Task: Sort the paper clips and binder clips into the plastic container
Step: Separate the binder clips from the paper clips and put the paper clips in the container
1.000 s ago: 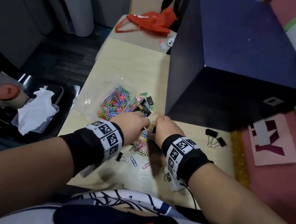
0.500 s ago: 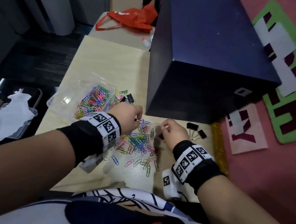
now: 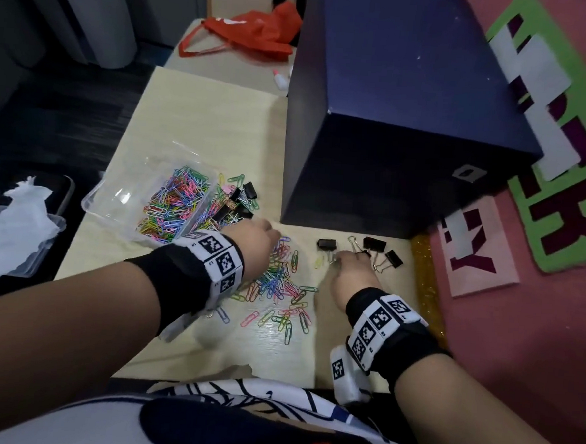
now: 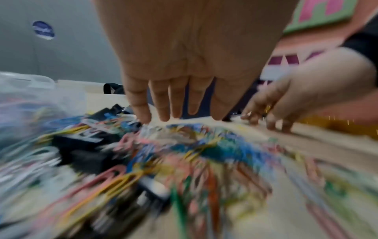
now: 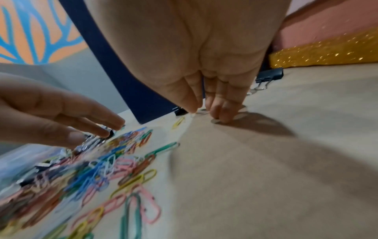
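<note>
On the pale wooden desk (image 3: 202, 113), a loose heap of coloured paper clips (image 3: 277, 282) is spread between the two hands, with black binder clips (image 3: 382, 253) set apart to its right, just before the dark blue box (image 3: 410, 126). The clear plastic container (image 3: 121, 194) is placed at the left of the heap, near enough for short transfers; one compartment is already filled with paper clips, and more paper clips mixed with binder clips are piled at its right edge. The left hand (image 3: 252, 241) is held flat and low over the heap, fingers (image 4: 159, 103) straight and slightly apart, seemingly to rake or gather clips. The right hand (image 3: 352, 273) is lowered to the desk beside a binder clip (image 3: 326, 244), its fingertips (image 5: 220, 113) drawn together on what appears to be a wire handle; whether anything is actually pinched cannot be told.
</note>
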The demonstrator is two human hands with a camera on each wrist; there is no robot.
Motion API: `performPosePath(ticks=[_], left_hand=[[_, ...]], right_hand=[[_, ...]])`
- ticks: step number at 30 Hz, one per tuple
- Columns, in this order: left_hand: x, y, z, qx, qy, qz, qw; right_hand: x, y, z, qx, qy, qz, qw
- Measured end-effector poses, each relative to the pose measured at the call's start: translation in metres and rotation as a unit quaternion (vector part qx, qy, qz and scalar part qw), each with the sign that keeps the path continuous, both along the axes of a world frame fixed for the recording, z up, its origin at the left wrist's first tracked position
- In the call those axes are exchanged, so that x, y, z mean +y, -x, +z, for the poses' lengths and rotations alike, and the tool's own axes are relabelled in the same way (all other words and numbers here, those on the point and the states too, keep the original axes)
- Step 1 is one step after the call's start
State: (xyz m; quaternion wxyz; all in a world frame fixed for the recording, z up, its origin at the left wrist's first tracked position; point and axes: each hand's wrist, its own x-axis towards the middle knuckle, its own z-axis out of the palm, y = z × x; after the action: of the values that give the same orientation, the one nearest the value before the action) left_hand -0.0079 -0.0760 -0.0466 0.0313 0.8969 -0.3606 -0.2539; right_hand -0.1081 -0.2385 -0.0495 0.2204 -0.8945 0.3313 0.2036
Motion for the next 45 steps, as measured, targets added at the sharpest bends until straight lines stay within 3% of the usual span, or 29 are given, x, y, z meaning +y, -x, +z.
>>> performPosePath(ticks=[3,7,13,18,23,26,29,31,34,41,45], left_hand=[[0.012,0.008,-0.008,-0.004,-0.058,-0.038,0.998],[0.020,0.020,-0.013,0.002,-0.029,-0.086,0.996],[0.031,0.017,-0.009,-0.014,-0.002,-0.051,0.999],[0.026,0.011,-0.010,-0.011,0.015,-0.049,0.999],[0.017,0.010,-0.013,0.016,-0.020,-0.064,0.998],[0.021,0.015,-0.019,0.014,-0.020,-0.089,0.996],[0.030,0.022,-0.017,0.019,0.001,-0.126,0.992],[0.035,0.025,-0.012,0.016,0.015,-0.135,0.991],[0.043,0.026,-0.004,-0.015,0.024,-0.109,0.994],[0.073,0.028,-0.004,-0.035,-0.109,-0.077,0.990],[0.077,0.019,0.001,-0.037,-0.090,-0.080,0.992]], right_hand=[[0.011,-0.004,-0.002,0.006,0.003,0.002,1.000],[0.021,-0.009,-0.005,-0.001,0.013,0.019,1.000],[0.034,-0.015,-0.007,0.026,0.046,0.102,0.993],[0.039,-0.014,-0.001,0.063,0.073,0.111,0.989],[0.054,-0.016,0.002,0.069,0.045,0.221,0.972],[0.049,-0.032,0.007,0.096,0.026,0.208,0.973],[0.043,-0.038,0.009,0.032,0.012,0.172,0.985],[0.044,-0.041,0.010,-0.004,0.010,0.188,0.982],[0.050,-0.048,0.002,0.036,-0.024,0.249,0.968],[0.071,-0.027,-0.003,0.040,-0.003,0.335,0.941],[0.069,-0.029,0.007,0.026,0.033,0.265,0.963]])
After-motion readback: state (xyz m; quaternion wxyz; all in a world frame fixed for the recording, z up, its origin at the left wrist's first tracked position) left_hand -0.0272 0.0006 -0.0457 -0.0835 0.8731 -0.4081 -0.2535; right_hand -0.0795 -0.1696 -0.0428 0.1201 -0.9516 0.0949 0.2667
